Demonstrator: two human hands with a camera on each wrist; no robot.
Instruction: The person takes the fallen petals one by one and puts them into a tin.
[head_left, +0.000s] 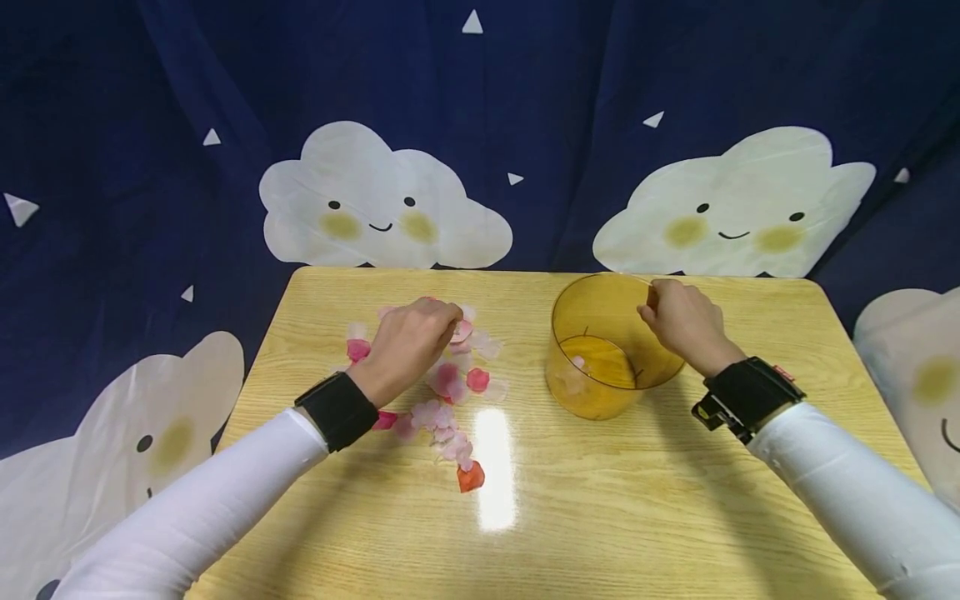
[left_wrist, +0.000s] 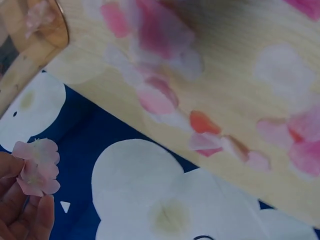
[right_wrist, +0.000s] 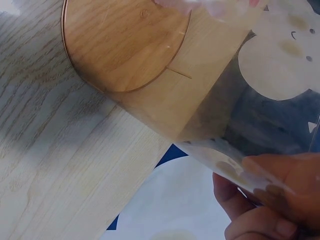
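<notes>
My left hand hovers over a scatter of petals on the left half of the table. In the left wrist view its fingers pinch pale pink blossoms. Below it lie pink petals, pale pink blossoms and an orange-red petal. An amber see-through round container stands right of them, its wide mouth facing up. My right hand grips its rim on the right side, thumb and fingers on either side of the wall in the right wrist view. A few pale blossoms show inside the container.
The light wooden table has rounded far corners. Behind it hangs a dark blue cloth printed with white clouds and triangles. A bright light reflection lies on the tabletop between the petals and the container.
</notes>
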